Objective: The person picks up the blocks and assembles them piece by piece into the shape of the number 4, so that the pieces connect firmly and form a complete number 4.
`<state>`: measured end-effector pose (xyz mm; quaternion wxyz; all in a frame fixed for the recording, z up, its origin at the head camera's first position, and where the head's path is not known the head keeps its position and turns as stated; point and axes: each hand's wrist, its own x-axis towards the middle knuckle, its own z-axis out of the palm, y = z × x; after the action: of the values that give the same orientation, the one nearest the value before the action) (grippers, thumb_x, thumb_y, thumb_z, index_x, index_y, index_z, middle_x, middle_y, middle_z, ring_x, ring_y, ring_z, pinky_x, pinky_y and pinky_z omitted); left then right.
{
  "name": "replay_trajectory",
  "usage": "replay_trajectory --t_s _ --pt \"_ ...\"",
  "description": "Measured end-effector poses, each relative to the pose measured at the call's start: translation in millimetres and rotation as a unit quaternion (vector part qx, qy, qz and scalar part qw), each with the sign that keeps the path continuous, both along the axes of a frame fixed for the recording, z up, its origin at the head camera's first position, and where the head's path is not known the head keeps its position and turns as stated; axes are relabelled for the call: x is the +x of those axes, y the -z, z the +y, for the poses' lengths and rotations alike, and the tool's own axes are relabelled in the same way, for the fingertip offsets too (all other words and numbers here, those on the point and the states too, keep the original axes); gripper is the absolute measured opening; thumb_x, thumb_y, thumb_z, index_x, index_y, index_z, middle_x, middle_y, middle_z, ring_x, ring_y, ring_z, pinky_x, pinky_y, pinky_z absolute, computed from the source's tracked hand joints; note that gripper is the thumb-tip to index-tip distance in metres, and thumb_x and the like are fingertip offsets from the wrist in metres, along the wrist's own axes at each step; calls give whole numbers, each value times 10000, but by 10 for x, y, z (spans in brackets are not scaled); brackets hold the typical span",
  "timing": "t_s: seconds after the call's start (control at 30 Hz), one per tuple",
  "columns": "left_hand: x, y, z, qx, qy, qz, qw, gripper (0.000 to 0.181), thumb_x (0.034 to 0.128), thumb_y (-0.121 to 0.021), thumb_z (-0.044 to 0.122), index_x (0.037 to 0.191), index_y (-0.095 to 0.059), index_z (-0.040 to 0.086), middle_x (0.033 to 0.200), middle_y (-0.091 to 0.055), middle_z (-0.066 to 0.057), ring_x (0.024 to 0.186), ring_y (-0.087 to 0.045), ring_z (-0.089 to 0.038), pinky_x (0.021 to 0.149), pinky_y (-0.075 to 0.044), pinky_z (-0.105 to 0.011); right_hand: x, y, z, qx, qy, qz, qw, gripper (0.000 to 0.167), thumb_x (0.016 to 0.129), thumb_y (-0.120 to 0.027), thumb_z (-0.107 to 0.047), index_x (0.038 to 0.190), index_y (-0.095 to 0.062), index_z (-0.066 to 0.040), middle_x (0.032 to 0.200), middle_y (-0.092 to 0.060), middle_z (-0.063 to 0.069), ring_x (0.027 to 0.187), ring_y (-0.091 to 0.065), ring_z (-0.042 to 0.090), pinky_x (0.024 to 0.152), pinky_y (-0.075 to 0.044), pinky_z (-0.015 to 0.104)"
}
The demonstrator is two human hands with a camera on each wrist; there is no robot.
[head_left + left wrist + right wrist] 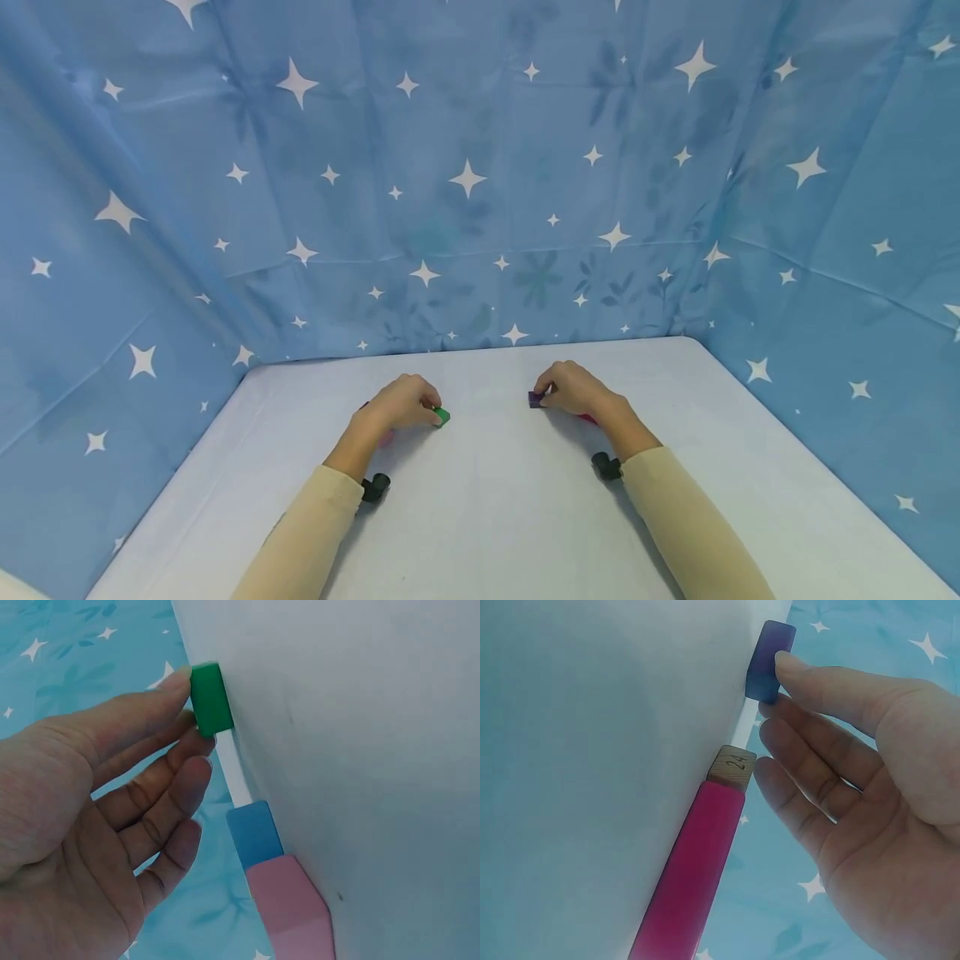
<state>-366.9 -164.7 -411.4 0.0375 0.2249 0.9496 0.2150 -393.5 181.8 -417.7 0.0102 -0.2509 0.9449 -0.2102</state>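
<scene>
My left hand pinches a small green block between thumb and fingertips, close to the white tabletop. Behind it in the left wrist view are a blue block and a pink block, neither touched by the hand. Over on the right side, my right hand holds a dark purple block by thumb and fingertips. A plain wooden block marked "24" and a long magenta block lie near its fingers in the right wrist view. In the head view the hands mostly hide these other blocks.
The white table has its far edge against a blue curtain with white stars, which also hangs along both sides. A black wrist-worn device shows beside the left sleeve, another black device beside the right.
</scene>
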Motion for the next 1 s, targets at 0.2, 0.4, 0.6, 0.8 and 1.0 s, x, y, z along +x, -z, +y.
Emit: replay_trajectory --t_s 0.2,0.4,0.6,0.8,1.0 --pt "17 -34 30 79 194 -108 9997 196 842 -880 193 1014 -817 124 923 -770 58 854 -655 -87 802 -562 -328 3 -25 -1 13 23 -14 10000 194 881 -806 -44 1069 -827 -87 1075 -789 53 868 -652 135 794 -564 324" --pt "34 -48 43 184 269 -272 9991 215 840 -883 196 1031 -819 121 956 -779 45 869 -671 -86 810 -570 -316 -12 -13 -16 5 -14 -106 9999 187 882 -808 -48 1063 -831 -90 1084 -789 61 868 -643 131 779 -559 309" --pt "54 -45 22 249 295 -350 9986 202 842 -878 175 1028 -820 120 954 -778 37 857 -667 -90 798 -567 -317 -26 -9 -29 -29 -21 -192 9998 183 872 -814 -47 1047 -834 -96 1068 -789 51 857 -634 125 766 -545 298" --pt "67 -15 61 427 381 -449 9973 172 853 -864 134 1017 -817 109 942 -775 37 845 -663 -82 786 -565 -297 -45 -21 -73 -166 -33 -376 9992 174 865 -821 -41 1027 -839 -102 1065 -790 46 901 -651 126 801 -557 312" --pt "70 -6 178 415 641 -433 9961 136 850 -869 145 970 -809 117 869 -739 60 805 -617 -101 746 -536 -277 -63 -78 -188 -175 -180 -567 9981 188 860 -830 -54 1036 -842 -116 1077 -793 39 991 -683 149 902 -563 370"
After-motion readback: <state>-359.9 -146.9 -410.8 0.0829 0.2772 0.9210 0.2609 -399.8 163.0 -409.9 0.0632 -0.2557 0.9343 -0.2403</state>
